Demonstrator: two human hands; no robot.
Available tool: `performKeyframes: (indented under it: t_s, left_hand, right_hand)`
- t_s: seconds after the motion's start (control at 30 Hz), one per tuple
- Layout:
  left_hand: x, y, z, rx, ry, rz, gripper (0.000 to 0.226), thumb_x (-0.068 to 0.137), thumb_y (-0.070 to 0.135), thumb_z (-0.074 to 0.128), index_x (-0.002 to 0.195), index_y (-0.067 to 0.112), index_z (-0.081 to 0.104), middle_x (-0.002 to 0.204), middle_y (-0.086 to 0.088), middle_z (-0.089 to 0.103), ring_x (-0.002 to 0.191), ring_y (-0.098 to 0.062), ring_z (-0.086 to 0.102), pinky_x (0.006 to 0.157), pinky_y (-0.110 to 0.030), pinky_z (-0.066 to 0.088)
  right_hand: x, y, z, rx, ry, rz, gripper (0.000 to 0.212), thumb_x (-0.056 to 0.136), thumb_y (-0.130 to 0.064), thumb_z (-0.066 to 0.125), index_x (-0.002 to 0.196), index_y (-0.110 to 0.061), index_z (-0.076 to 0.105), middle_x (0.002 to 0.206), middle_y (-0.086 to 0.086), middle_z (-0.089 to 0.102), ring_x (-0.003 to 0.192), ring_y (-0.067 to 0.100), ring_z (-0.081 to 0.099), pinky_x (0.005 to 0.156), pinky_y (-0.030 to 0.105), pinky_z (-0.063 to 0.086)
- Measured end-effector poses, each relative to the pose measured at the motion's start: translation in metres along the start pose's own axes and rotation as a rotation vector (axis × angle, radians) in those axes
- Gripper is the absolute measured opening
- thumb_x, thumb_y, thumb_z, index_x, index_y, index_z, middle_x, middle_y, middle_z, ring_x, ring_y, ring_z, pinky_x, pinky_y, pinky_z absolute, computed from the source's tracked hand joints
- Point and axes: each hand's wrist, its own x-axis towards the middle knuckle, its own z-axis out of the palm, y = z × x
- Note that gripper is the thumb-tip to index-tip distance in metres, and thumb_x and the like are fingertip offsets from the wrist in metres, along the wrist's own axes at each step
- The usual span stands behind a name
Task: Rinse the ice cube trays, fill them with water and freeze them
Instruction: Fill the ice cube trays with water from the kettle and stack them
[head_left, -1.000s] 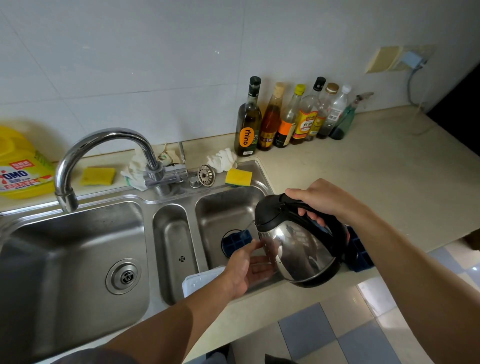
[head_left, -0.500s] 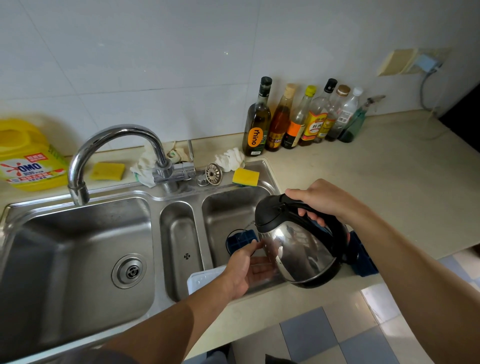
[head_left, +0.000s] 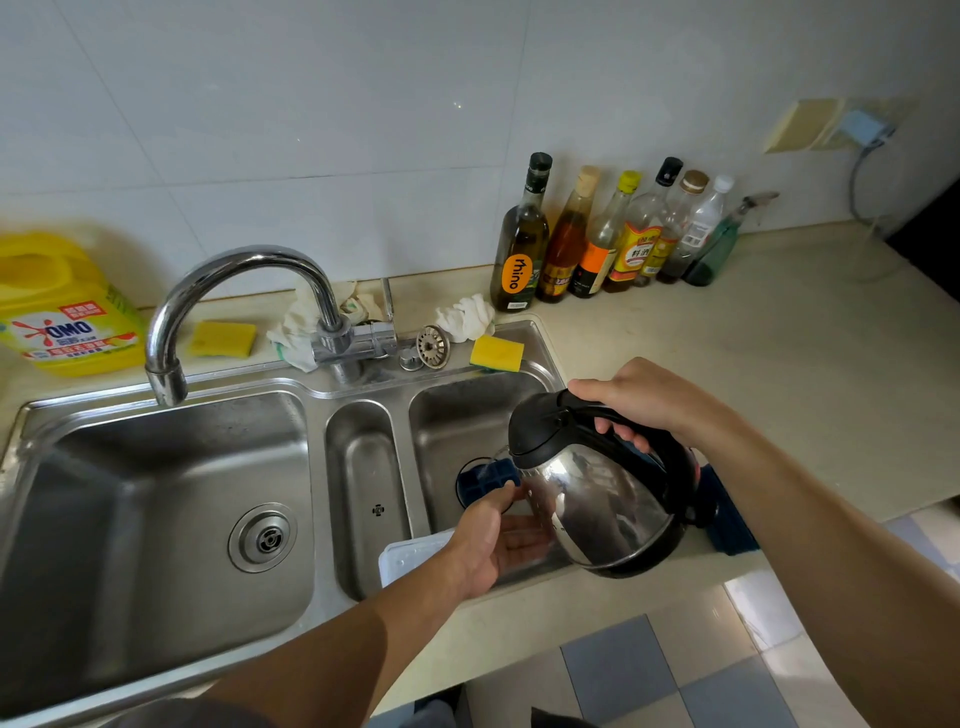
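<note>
Right hand (head_left: 641, 402) gripped black handle of steel electric kettle (head_left: 602, 499), tilted over right sink basin (head_left: 467, 410). Left hand (head_left: 498, 540) held dark blue ice cube tray (head_left: 485, 480), kettle hiding most. White tray (head_left: 410, 558) beside; second blue tray (head_left: 730, 525) on beige counter (head_left: 779, 374).

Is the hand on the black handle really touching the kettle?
Touching. The head view shows the right hand wrapped around the black handle of the kettle, fingers curled under it, holding it tilted over the sink.

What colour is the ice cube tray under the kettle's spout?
Dark blue ice cube tray, best seen in the head view.
</note>
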Motion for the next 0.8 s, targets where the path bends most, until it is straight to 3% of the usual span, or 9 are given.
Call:
performKeyframes:
  t_s: [0.8]
  left_hand:
    - [-0.007, -0.002, -0.011, -0.012, 0.002, 0.003, 0.035, 0.104, 0.039, 0.049, 0.117, 0.014, 0.071, 0.104, -0.021, 0.076, 0.093, -0.034, 0.076, 0.073, -0.04, 0.061]
  right_hand:
    - [-0.004, -0.009, 0.01, -0.018, -0.013, -0.026, 0.058, 0.097, -0.055, 0.057, 0.071, -0.005, 0.071, 0.049, 0.002, 0.056, 0.039, 0.016, 0.05, 0.05, 0.025, 0.045]
